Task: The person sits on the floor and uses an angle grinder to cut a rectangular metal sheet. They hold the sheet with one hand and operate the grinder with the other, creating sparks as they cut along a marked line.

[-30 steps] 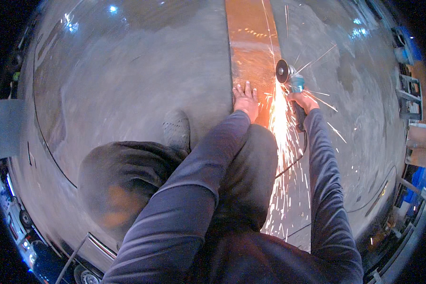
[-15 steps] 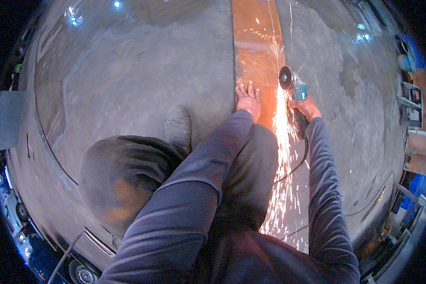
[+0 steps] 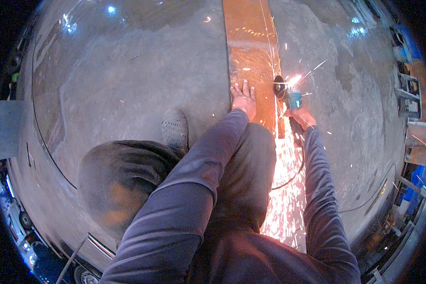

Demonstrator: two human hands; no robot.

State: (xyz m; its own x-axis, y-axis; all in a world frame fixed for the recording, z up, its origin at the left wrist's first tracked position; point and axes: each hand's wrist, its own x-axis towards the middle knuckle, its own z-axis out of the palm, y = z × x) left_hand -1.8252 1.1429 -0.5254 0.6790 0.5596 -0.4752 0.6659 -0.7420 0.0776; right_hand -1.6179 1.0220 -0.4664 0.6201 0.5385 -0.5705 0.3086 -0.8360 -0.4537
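My right hand (image 3: 302, 116) is wrapped round the body of a teal and black angle grinder (image 3: 294, 99). The grinder's dark disc (image 3: 279, 87) meets the right edge of a long, rust-brown metal plate (image 3: 251, 61) on the floor. Bright sparks (image 3: 286, 189) pour back from the disc past my right knee, and a few fly up ahead of it. Flat on the plate, left of the disc, lies my left hand (image 3: 244, 102) with its fingers spread. Part of the grinder's rear and its cord is lost behind the glare and my forearm.
Grey concrete floor (image 3: 128, 80) surrounds the plate. A black cord (image 3: 364, 204) runs across it at the right. Metal frames (image 3: 408, 97) and blue items stand along the right rim. Vehicles (image 3: 47, 262) show at the lower left, near a metal bar (image 3: 99, 246).
The spark stream has grown wider and brighter, and sparks now also shoot forward beside the grinder head. The grinder has shifted slightly nearer to me; my left hand stays on the plate.
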